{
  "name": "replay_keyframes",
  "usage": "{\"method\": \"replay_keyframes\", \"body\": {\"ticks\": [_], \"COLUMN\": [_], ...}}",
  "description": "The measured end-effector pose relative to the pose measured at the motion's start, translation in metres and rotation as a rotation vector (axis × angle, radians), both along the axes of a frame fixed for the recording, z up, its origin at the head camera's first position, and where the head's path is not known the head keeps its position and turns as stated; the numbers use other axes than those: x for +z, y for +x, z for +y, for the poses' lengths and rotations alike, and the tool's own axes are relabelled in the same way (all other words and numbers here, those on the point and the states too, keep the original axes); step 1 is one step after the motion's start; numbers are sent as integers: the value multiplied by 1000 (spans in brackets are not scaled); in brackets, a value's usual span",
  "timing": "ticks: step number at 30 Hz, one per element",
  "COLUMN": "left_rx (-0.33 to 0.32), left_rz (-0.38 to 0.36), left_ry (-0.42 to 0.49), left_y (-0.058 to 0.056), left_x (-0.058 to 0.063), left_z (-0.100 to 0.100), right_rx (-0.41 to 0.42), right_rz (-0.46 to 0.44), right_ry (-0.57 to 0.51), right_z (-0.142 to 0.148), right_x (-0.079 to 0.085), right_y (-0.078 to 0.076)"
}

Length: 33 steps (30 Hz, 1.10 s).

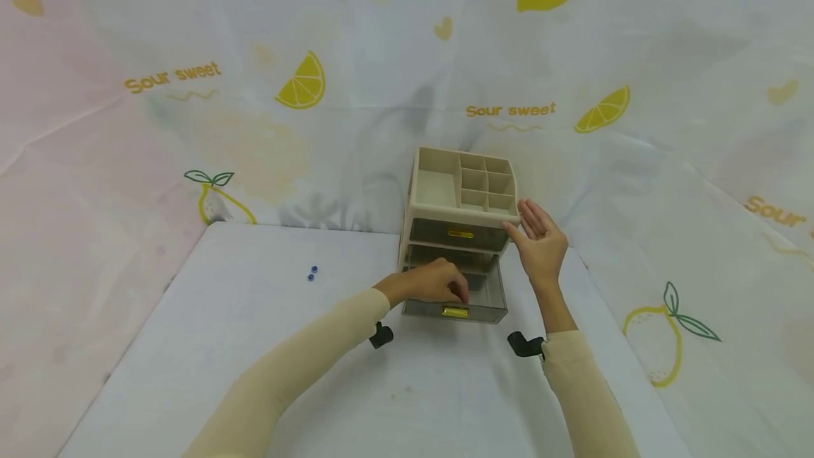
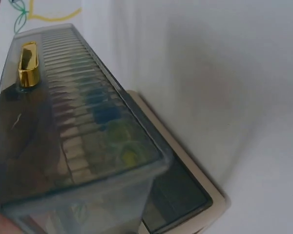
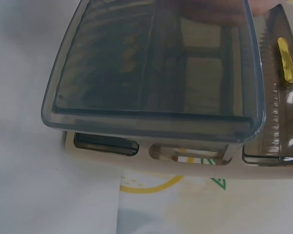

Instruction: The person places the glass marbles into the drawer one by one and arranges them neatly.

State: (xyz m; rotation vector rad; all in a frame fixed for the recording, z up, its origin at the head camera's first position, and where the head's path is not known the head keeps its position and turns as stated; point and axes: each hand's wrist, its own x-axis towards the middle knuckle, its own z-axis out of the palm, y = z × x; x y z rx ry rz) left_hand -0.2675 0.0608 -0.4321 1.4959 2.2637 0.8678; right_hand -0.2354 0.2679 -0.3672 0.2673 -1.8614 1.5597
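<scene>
A cream desktop organizer (image 1: 439,212) stands against the backdrop, with an open compartment tray on top. Below its upper drawer (image 1: 425,232), a grey see-through drawer (image 1: 496,288) is pulled out. My left hand (image 1: 439,281) reaches over that drawer, fingers bent down inside it; their tips and anything between them are hidden. Blurred blue and yellow-green shapes show through the drawer's front (image 2: 95,126) in the left wrist view. My right hand (image 1: 540,246) is at the organizer's upper right corner, thumb by the front edge and fingers extended along the side.
Two small blue pieces (image 1: 312,273) lie on the white tabletop (image 1: 254,302), left of the organizer. A lemon-printed cloth (image 1: 369,126) hangs behind. In the right wrist view, the pulled-out drawer (image 3: 151,83) juts from the cream frame (image 3: 185,168).
</scene>
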Motion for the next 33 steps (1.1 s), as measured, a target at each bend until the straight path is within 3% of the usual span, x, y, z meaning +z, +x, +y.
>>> {"method": "replay_keyframes", "body": {"ticks": [10, 16, 19, 25, 30, 33], "left_rx": [51, 186, 259, 440, 590, 642], "left_rz": [-13, 65, 102, 184, 171, 176], "left_ry": [260, 427, 461, 389, 289, 178], "left_y": [9, 4, 1, -17, -29, -34], "left_x": [2, -2, -5, -25, -41, -50], "left_z": [-40, -77, -100, -144, -178, -199], "right_rx": [-1, -4, -3, -14, -19, -14], "right_rz": [-19, -9, -13, -30, -31, -40], "right_ry": [9, -6, -9, -5, -12, -16], "right_z": [-1, 0, 0, 1, 1, 0], "right_x": [1, -3, -3, 0, 4, 4], "right_y": [3, 4, 5, 7, 6, 6]}}
